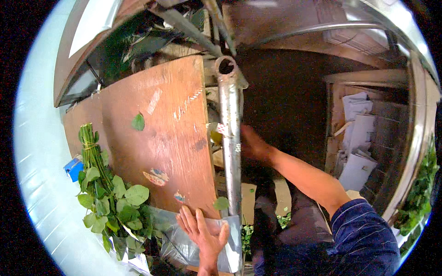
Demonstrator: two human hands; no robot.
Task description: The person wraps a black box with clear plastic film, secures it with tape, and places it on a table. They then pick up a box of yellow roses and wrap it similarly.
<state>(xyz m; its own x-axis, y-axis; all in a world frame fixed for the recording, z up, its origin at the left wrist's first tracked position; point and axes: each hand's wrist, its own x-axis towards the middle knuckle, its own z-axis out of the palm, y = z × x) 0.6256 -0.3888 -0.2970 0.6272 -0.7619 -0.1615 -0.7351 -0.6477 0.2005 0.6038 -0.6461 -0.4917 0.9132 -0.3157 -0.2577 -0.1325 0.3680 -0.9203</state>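
My left hand (203,231) rests with its fingers spread on a clear plastic sheet (172,220) at the near end of a wooden board (165,138); its fingertips reach onto the wood. My right hand (253,143) reaches past the far side of a metal pipe (229,165); it is blurred, and its fingers are partly hidden, so what it touches cannot be told. A tied bunch of leafy green stems (103,183) lies along the board's left side. One loose leaf (138,121) lies on the wood, and another (221,203) lies at its near right corner.
The upright pipe meets other metal bars (186,26) at the top. A small blue box (73,169) sits beside the bunch. At the right, a wooden shelf holds stacked white sheets (361,138). Cardboard (248,203) and scattered leaves (285,220) lie low by the person's legs.
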